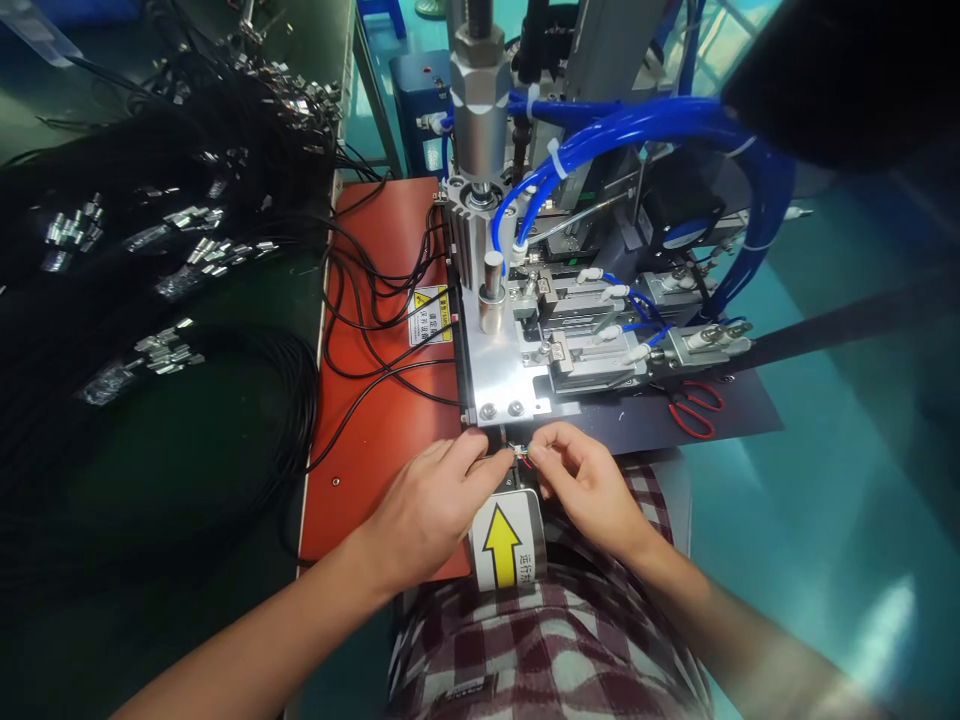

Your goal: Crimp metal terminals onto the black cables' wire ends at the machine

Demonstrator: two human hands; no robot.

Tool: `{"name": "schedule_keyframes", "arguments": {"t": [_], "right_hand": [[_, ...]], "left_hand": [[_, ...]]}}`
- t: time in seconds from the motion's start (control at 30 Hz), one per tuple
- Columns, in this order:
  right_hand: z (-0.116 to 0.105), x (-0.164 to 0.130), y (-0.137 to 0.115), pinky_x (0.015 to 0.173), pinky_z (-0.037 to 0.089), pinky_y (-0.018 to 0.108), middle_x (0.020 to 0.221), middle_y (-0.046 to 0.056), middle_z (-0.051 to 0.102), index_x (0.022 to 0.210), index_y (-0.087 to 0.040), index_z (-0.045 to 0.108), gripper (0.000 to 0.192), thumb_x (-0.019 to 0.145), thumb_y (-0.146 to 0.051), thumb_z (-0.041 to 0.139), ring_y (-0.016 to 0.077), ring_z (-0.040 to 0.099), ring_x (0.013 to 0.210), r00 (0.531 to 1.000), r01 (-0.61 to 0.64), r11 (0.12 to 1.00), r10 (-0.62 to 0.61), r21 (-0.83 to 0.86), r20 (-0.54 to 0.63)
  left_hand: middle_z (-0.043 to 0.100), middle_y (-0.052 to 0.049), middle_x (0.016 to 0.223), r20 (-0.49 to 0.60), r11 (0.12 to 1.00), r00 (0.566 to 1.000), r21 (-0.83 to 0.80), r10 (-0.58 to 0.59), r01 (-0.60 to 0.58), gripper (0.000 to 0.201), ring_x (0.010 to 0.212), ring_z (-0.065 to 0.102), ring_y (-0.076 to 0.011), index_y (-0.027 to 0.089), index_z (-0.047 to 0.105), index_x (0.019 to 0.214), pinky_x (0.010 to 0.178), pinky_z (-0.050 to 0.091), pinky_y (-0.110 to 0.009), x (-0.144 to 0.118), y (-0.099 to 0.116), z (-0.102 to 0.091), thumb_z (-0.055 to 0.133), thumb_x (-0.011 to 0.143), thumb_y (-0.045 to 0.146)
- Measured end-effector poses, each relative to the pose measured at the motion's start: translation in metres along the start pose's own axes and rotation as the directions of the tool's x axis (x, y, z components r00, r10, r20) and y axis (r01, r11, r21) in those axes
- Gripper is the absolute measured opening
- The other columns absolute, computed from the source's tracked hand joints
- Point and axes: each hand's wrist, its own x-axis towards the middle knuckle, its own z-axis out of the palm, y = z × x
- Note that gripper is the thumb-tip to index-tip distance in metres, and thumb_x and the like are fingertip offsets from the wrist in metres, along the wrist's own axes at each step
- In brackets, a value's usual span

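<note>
At the front of the machine, a small silvery connector (517, 452) with thin coloured wires (527, 460) sits between my fingertips. My left hand (439, 500) is closed, its thumb tip pressed against the connector's left side; its other fingertips are partly hidden. On the right side, my right hand (589, 485) pinches the thin wires between thumb and forefinger, with the remaining fingers curled. Both hands are just in front of the metal plate (499, 385) of the machine. Below them is a white label with a yellow arrow (502, 548).
Black cables (375, 290) loop over the orange board (390, 480) at left. Cable bundles with metal connectors (169, 350) lie on the dark table farther left. Blue air hoses (637, 120) arch above the cylinders. Red-handled scissors (694, 412) lie to the right.
</note>
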Motion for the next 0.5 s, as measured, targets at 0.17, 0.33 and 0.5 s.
{"name": "schedule_keyframes", "arguments": {"t": [0.17,0.33,0.5], "right_hand": [[0.0007,-0.0014,-0.0015,0.053,0.038,0.025,0.068,-0.002,0.05,0.077,-0.02,0.05,0.014,0.09,-0.025,0.048,0.0122,0.047,0.056,0.993,0.087,0.981,-0.1,-0.174,-0.065],[0.0018,-0.0024,-0.0062,0.051,0.039,0.025,0.069,-0.002,0.05,0.078,-0.021,0.049,0.015,0.091,-0.026,0.047,0.0119,0.05,0.054,0.997,0.04,0.99,-0.048,-0.134,-0.054],[0.0004,-0.0027,-0.0062,0.052,0.039,0.025,0.068,-0.002,0.05,0.078,-0.021,0.05,0.015,0.091,-0.028,0.047,0.0131,0.05,0.055,0.999,0.028,0.989,-0.033,-0.143,-0.038]], "left_hand": [[0.054,-0.007,0.078,0.0,1.0,1.0,0.006,-0.003,0.003,0.031,0.065,0.053,-0.0179,0.009,0.062,0.106,0.057,0.049,-0.029,0.0007,0.0004,0.0001,0.034,0.093,0.013],[0.054,-0.008,0.08,0.009,1.0,1.0,0.004,-0.008,0.008,0.032,0.067,0.054,-0.0179,0.01,0.062,0.106,0.058,0.05,-0.029,0.0013,-0.0001,-0.0012,0.033,0.093,0.013],[0.054,-0.008,0.081,0.024,1.0,1.0,-0.006,-0.019,0.019,0.032,0.068,0.054,-0.0185,0.01,0.061,0.108,0.059,0.051,-0.029,0.0002,0.0003,-0.0005,0.033,0.093,0.013]]}}
